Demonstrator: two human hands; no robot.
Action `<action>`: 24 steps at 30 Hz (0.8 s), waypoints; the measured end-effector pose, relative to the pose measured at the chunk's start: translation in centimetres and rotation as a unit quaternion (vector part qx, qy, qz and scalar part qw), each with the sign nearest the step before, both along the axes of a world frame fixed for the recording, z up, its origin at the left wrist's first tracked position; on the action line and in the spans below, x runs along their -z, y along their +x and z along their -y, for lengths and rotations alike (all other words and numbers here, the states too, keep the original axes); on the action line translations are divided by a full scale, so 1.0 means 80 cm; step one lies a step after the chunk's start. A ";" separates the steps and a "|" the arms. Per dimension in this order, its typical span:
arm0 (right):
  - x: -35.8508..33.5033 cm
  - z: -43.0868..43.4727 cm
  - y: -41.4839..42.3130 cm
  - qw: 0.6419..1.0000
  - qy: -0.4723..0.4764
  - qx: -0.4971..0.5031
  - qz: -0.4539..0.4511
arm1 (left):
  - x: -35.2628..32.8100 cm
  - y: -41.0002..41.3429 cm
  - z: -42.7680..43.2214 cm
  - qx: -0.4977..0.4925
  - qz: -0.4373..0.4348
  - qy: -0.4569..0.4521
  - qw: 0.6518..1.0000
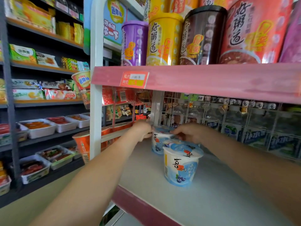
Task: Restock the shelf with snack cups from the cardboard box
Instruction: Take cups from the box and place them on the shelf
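Two white and blue snack cups with blueberry pictures stand on the pale shelf board point(219, 193). The near cup point(180, 165) stands free, upright, toward the shelf's front. The far cup point(158, 142) stands behind it, deeper in the shelf. My left hand point(143, 129) grips the far cup's left rim. My right hand point(185, 132) holds its right rim with curled fingers. Both arms reach in under the pink upper shelf. The cardboard box is out of view.
The pink upper shelf edge point(211, 79) with a price tag point(134, 79) hangs low over the cups. Tall porridge tubs point(164, 39) stand on it. A wire grid point(236, 121) backs the shelf. A white post point(96, 111) bounds it left; racks of packaged snacks point(40, 88) lie beyond.
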State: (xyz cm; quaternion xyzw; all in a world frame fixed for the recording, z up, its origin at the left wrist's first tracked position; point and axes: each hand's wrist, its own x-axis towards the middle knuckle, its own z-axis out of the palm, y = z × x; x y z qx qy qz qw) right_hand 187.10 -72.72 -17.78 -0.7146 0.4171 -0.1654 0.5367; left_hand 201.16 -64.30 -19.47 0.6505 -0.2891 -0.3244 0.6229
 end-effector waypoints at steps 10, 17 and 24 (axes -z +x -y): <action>0.007 -0.020 -0.004 0.995 -0.086 -0.006 -0.040 | 0.016 -0.008 -0.008 -0.028 0.047 0.012 0.998; -0.020 -0.043 -0.088 0.998 -0.050 -0.032 -0.029 | 0.005 -0.045 -0.089 0.107 0.057 0.060 0.991; 0.033 -0.099 -0.152 0.971 0.093 -0.208 0.079 | 0.005 -0.089 -0.136 0.289 0.101 0.059 0.950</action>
